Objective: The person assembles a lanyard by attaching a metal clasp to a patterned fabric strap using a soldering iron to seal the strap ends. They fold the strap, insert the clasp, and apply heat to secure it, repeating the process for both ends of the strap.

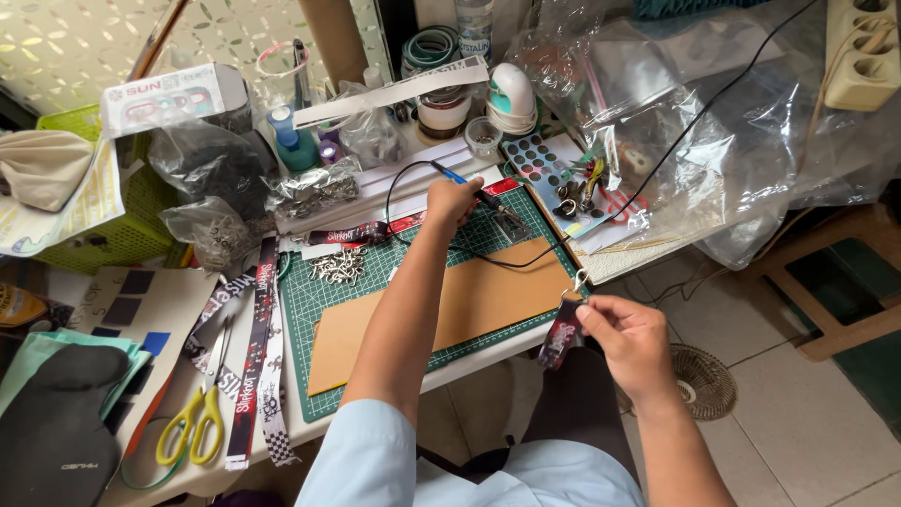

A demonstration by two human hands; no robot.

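Over the green gridded cutting mat (375, 282), at twelve o'clock, the left hand (450, 202) grips a blue-handled corded soldering iron (469, 191); at four o'clock, the right hand (631, 338) pinches a dark printed lanyard strap with metal clip (563, 333).

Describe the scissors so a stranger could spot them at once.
Start at the green cutting mat on the table and go left past the hanging printed straps. Near the table's front edge lie the scissors, the only thing there with bright yellow loop handles.

Bright, even daylight over the bench; glare flashes off the clear plastic bags (713, 141), shadows stay soft, focus sharp, slight wide-angle bending at edges.
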